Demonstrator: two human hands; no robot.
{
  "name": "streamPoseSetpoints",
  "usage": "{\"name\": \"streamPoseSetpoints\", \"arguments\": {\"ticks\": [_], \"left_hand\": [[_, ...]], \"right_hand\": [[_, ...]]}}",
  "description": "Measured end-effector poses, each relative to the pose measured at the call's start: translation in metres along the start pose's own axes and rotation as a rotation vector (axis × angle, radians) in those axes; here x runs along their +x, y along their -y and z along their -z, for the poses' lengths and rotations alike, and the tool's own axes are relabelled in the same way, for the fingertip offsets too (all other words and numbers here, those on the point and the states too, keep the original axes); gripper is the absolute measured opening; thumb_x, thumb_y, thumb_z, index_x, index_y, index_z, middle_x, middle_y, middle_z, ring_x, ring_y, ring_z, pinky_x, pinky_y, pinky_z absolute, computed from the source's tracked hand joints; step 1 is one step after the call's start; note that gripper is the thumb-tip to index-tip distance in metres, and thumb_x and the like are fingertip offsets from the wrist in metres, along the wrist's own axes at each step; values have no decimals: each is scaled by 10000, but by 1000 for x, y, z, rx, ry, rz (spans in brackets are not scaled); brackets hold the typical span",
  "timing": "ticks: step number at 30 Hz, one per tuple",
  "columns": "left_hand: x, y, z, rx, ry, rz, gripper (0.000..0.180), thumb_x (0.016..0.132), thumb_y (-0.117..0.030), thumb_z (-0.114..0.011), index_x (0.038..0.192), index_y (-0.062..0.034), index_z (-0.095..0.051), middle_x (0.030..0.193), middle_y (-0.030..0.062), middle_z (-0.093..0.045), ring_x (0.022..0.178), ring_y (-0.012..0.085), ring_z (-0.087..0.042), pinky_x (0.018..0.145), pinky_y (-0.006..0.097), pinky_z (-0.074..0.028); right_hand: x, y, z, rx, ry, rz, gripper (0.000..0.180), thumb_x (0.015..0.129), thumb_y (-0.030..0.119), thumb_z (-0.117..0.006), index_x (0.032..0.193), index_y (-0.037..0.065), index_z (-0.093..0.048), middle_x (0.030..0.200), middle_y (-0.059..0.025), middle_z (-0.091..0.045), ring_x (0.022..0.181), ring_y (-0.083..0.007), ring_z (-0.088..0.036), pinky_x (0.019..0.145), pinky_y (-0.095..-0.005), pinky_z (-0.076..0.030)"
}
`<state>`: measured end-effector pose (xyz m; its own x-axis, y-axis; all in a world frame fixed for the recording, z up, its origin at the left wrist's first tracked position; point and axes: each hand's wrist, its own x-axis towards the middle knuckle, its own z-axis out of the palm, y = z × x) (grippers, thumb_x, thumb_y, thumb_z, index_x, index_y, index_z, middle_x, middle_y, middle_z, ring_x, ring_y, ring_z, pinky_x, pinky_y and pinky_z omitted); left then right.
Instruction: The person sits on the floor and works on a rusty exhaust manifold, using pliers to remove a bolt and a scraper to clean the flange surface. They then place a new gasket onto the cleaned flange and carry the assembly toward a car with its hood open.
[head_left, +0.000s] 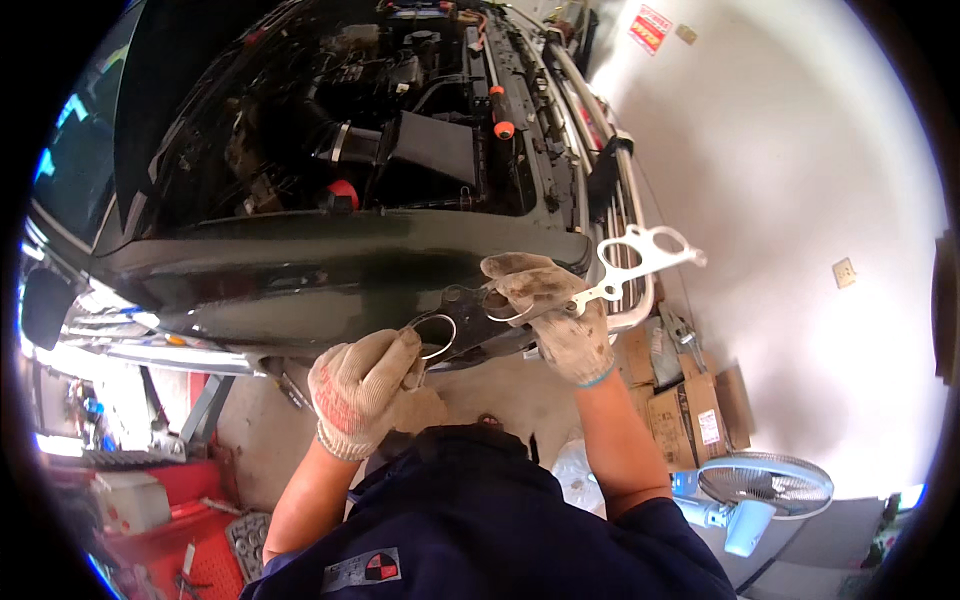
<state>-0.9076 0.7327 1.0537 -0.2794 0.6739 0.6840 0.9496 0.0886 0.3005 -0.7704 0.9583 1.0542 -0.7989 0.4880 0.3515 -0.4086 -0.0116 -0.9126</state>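
Note:
A long flat manifold gasket with several round holes stretches between my hands in front of the car's fender. Its right end shines pale in the light, while the left part looks dark. My gloved left hand pinches the left end beside a large ring-shaped hole. Further right, my gloved right hand grips the gasket near its middle, its fingers lying over the plate. Both gloves are pale knit and smudged with dark grime. Just beyond the gasket is the dark green fender, below the open engine bay.
A black airbox and an orange-handled screwdriver are in the engine bay. Cardboard boxes and a blue fan stand at lower right, near the white wall. A red tool cart is at lower left.

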Motion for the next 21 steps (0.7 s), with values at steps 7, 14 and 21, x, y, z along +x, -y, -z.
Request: {"name": "streamPoseSetpoints", "arguments": {"ticks": [7,14,21], "left_hand": [[4,44,16,-648,49,637,189,879,-123,-736,1034,-15,-741,892,85,-746,731,179,-707,655,313,-545],[38,64,0,-924,439,969,275,1021,-203,-590,1052,46,-701,789,61,-711,705,98,-641,644,256,-505],[56,53,-42,-735,451,1231,309,1004,-223,-606,1073,56,-718,784,70,-712,700,103,-644,632,260,-503]], "right_hand": [[23,26,-47,-159,-132,-337,228,994,77,-676,1197,-24,-704,1048,-115,-752,935,-193,-738,774,-310,-625],[67,25,18,-865,6,-312,276,911,73,-656,1162,-18,-724,1022,-158,-738,802,-192,-736,658,-295,-593],[195,-64,165,-444,-111,-770,270,963,299,-731,948,49,-629,780,-9,-606,607,-99,-582,531,-248,-483]]}}
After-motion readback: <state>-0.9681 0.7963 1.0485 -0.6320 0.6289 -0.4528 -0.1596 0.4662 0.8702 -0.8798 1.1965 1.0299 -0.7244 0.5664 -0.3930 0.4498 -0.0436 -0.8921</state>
